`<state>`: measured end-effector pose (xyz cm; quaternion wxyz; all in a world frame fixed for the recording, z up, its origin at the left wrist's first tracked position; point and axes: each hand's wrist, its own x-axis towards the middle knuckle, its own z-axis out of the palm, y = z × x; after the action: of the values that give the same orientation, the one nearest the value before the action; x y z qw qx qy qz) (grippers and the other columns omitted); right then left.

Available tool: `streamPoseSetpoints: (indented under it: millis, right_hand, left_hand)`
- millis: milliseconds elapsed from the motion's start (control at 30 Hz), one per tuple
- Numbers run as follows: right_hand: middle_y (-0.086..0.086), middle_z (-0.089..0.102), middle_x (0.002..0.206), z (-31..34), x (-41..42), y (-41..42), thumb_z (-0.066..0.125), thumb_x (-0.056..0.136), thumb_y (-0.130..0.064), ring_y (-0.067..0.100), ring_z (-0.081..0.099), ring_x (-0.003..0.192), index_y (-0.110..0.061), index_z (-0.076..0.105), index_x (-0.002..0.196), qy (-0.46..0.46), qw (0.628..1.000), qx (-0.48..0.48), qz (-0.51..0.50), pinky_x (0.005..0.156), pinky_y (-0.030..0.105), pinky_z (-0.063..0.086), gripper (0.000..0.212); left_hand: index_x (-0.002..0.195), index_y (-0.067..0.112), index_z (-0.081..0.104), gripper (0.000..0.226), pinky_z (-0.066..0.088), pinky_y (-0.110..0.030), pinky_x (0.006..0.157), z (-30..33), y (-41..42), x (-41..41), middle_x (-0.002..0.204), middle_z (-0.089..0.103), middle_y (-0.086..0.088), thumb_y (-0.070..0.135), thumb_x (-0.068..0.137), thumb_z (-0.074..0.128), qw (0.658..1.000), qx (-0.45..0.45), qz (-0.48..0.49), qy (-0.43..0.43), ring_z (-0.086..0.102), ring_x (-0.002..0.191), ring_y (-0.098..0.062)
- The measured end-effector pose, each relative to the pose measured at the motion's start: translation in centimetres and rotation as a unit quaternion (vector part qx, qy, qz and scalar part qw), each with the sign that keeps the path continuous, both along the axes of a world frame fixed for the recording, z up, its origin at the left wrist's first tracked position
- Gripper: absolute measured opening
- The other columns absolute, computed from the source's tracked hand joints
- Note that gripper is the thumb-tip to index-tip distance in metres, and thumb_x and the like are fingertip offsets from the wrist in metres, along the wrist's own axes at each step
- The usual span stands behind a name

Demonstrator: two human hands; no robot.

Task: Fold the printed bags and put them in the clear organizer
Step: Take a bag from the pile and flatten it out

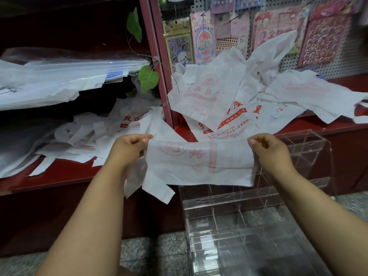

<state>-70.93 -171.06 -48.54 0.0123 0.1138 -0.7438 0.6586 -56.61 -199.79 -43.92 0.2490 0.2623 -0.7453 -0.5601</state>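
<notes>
head view: only the one camera here
left hand: pinching the bag's left end
right hand: pinching the right end
printed bag: held mid-air, doubled over lengthwise, handles dangling, right above the clear organizer
loose bags: heaped on the red shelf edge
step: mid-fold, I'd say
next: bring the ends together, then tuck it in a compartment

A small shop is shown. Sticker sheets in packets are hung on a pegboard (the kind with lots of little holes), and printed shopping bags are piled on a red shelf.
</notes>
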Motion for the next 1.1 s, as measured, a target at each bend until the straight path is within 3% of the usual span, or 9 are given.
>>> streamPoseSetpoints:
  millis: [133, 200, 367, 467, 667, 800, 867, 967, 1100]
  right_hand:
    - [-0.013, 0.067, 0.102, 2.1, 0.2, 1.0, 0.066, 0.088, -0.014, 0.0, 0.061, 0.093, -0.021, 0.07, 0.105, -0.001, 0.995, -0.03, 0.09, 0.071, 0.011, 0.05, 0.019]
    - [-0.01, 0.067, 0.11, 2.5, -0.1, 1.4, 0.074, 0.079, -0.005, 0.003, 0.062, 0.103, -0.023, 0.07, 0.107, 0.023, 0.992, -0.019, 0.121, 0.088, 0.019, 0.051, 0.034]
    - [-0.004, 0.068, 0.113, 3.1, 0.1, 1.2, 0.073, 0.08, -0.002, 0.008, 0.063, 0.106, -0.02, 0.069, 0.109, 0.065, 0.995, -0.005, 0.079, 0.093, 0.025, 0.052, 0.035]
    - [-0.008, 0.069, 0.104, 3.2, 0.2, 1.2, 0.073, 0.081, -0.006, 0.012, 0.065, 0.1, -0.028, 0.069, 0.101, 0.091, 0.994, 0.01, 0.055, 0.088, 0.032, 0.056, 0.029]
    - [0.002, 0.059, 0.098, 3.6, -0.2, 1.2, 0.074, 0.081, -0.011, 0.003, 0.055, 0.079, -0.022, 0.069, 0.087, 0.198, 0.977, 0.074, -0.018, 0.07, 0.006, 0.044, 0.013]
    - [0.009, 0.063, 0.096, 3.8, -0.5, 1.6, 0.063, 0.091, -0.021, 0.02, 0.06, 0.082, -0.027, 0.061, 0.081, 0.112, 0.993, -0.014, 0.027, 0.075, 0.037, 0.05, 0.011]
    - [0.01, 0.056, 0.081, 3.7, -0.5, 1.4, 0.056, 0.095, -0.027, 0.022, 0.052, 0.072, -0.026, 0.058, 0.088, 0.081, 0.995, -0.041, 0.032, 0.068, 0.041, 0.046, 0.008]
    - [0.002, 0.044, 0.065, 3.1, -0.7, 0.7, 0.051, 0.097, -0.029, 0.014, 0.039, 0.057, -0.02, 0.051, 0.103, 0.094, 0.995, -0.023, -0.01, 0.06, 0.032, 0.034, 0.01]
    - [-0.002, 0.038, 0.058, 2.7, -1.0, 0.6, 0.054, 0.096, -0.03, 0.007, 0.031, 0.043, -0.02, 0.046, 0.11, 0.079, 0.996, -0.011, -0.028, 0.046, 0.025, 0.028, 0.018]
  left_hand:
    - [0.097, 0.017, 0.072, 0.025, 0.051, -0.034, 0.096, 1.0, -0.6, 1.1, 0.096, 0.069, -0.002, -0.004, 0.083, 0.069, 0.997, 0.041, -0.041, 0.053, 0.067, 0.097, -0.019]
    - [0.097, 0.019, 0.073, 0.032, 0.05, -0.031, 0.096, 1.3, -0.8, 1.5, 0.096, 0.068, 0.003, -0.007, 0.077, 0.073, 0.997, 0.023, -0.038, 0.061, 0.065, 0.103, -0.017]
    - [0.092, 0.021, 0.075, 0.031, 0.052, -0.035, 0.096, 2.1, -0.3, 2.5, 0.101, 0.074, -0.002, -0.004, 0.074, 0.077, 0.997, -0.006, 0.003, 0.077, 0.069, 0.101, -0.022]
    - [0.093, 0.022, 0.075, 0.025, 0.054, -0.029, 0.088, 2.4, 0.1, 2.7, 0.097, 0.074, -0.003, 0.003, 0.076, 0.079, 0.996, -0.06, 0.025, 0.063, 0.069, 0.097, -0.02]
    - [0.081, 0.022, 0.07, 0.011, 0.044, -0.018, 0.067, 3.0, 0.6, 2.8, 0.091, 0.065, -0.003, 0.013, 0.083, 0.075, 0.988, -0.142, 0.019, 0.051, 0.059, 0.076, -0.009]
    - [0.085, 0.022, 0.062, 0.011, 0.047, -0.023, 0.082, 3.1, 1.0, 2.6, 0.101, 0.066, 0.004, 0.015, 0.094, 0.062, 0.991, -0.107, -0.026, 0.079, 0.061, 0.086, -0.006]
    - [0.085, 0.029, 0.059, 0.017, 0.045, -0.027, 0.075, 2.8, 1.6, 2.3, 0.082, 0.062, 0.007, 0.018, 0.097, 0.057, 0.991, -0.076, -0.033, 0.103, 0.057, 0.073, -0.005]
    - [0.078, 0.045, 0.052, 0.016, 0.04, -0.031, 0.063, 2.0, 2.5, 1.4, 0.074, 0.051, 0.007, 0.036, 0.09, 0.055, 0.984, -0.125, 0.017, 0.129, 0.047, 0.064, -0.01]
    - [0.087, 0.038, 0.05, 0.015, 0.038, -0.031, 0.061, 1.1, 3.4, 0.4, 0.075, 0.052, 0.006, 0.027, 0.096, 0.055, 0.976, -0.17, 0.071, 0.12, 0.046, 0.063, -0.013]
